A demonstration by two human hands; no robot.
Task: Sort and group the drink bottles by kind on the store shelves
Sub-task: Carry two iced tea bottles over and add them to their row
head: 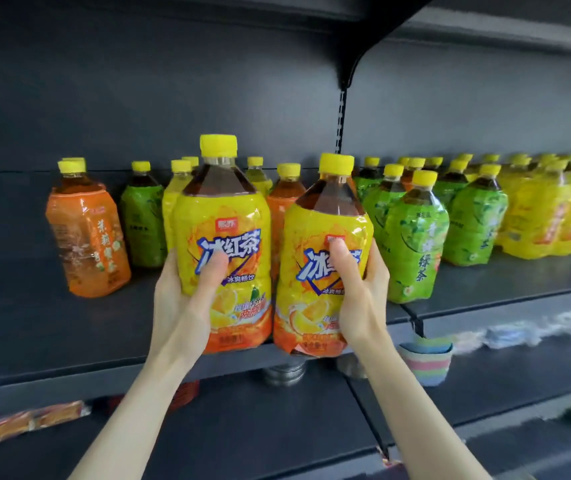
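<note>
My left hand [187,299] grips a large yellow-labelled iced tea bottle [228,216], held upright at the front edge of the dark shelf [34,327]. My right hand [360,292] grips a second yellow-labelled iced tea bottle [315,265], tilted slightly left and touching the first. Both have yellow caps. Behind them stand an orange-labelled bottle [86,233] at the left, a green-labelled one [143,223], another orange one [282,199] partly hidden, and several green tea bottles [415,244] to the right. Farther right is a group of yellow-labelled bottles [547,209].
A shelf bracket and slotted upright [341,109] divide the back panel. On the lower shelf lie red packets [27,420], stacked metal tins [284,370] and striped pastel cloths [426,360]. The upper shelf overhangs at the top.
</note>
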